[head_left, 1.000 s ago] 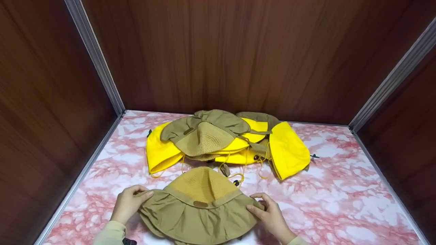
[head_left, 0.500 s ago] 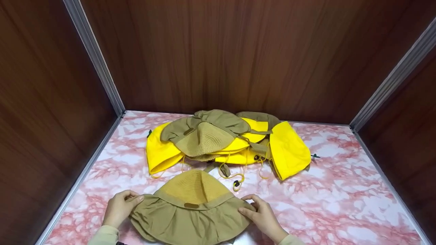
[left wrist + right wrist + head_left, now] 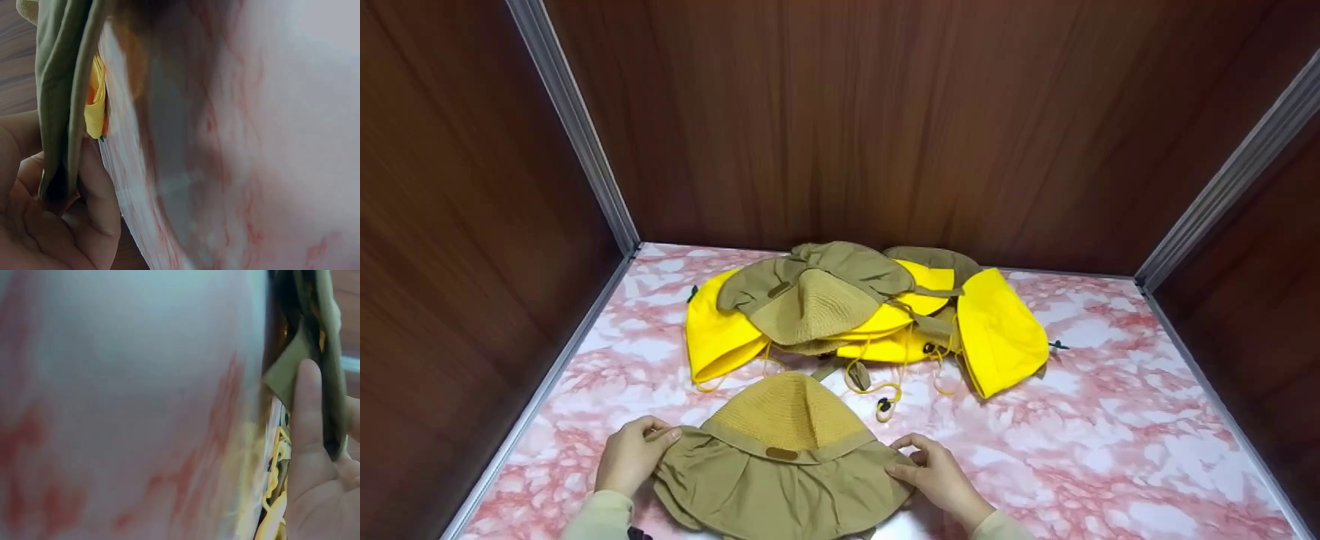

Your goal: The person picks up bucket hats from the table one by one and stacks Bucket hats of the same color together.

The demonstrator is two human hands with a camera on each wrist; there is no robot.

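An olive sun hat point(image 3: 787, 487) with a woven tan crown and a small brown patch faces me at the front of the table. Its wide pleated brim is stretched between both hands. My left hand point(image 3: 631, 456) pinches the brim's left end between thumb and fingers; in the left wrist view the folded brim point(image 3: 70, 101) runs down into that grip. At the opposite end, my right hand point(image 3: 936, 478) pinches the brim with the thumb on its near face. From the right wrist, the brim edge point(image 3: 332, 382) shows between the fingers, with one finger extended along its underside.
Behind lies a heap of hats: another olive hat point(image 3: 817, 300) on top, a yellow hat point(image 3: 720, 326) at its left and a yellow hat point(image 3: 1001, 334) at its right. A yellow cord with a black toggle point(image 3: 884, 405) trails forward. Brown panels point(image 3: 885, 127) enclose the marbled table point(image 3: 1110, 420).
The held hat and both hands moved left and slightly down over the first half second. Since then they have stayed nearly still. The heap behind has not changed.
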